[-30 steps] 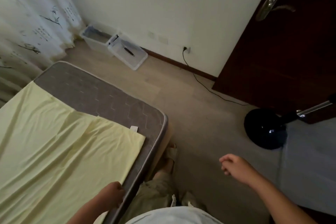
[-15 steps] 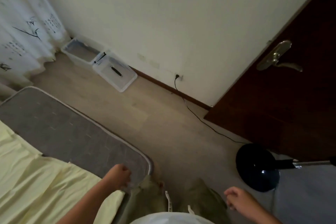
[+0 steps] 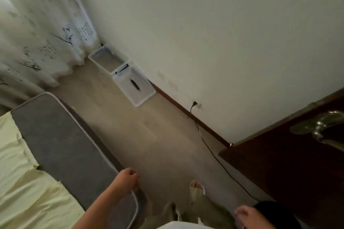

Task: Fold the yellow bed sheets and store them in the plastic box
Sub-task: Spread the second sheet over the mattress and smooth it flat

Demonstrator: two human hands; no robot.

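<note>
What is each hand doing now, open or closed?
Left hand: fingers curled at the mattress edge; whether it grips anything cannot be told.
Right hand: blurred, cannot tell.

grey mattress (image 3: 61, 147), yellow sheet (image 3: 24, 191) spread on it

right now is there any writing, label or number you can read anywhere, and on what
None can be read.
Curtain: dark printed marks that may be characters, too blurred to read.
Plastic box: no label visible.
Lid on the floor beside it: dark marks, no legible text.
</note>
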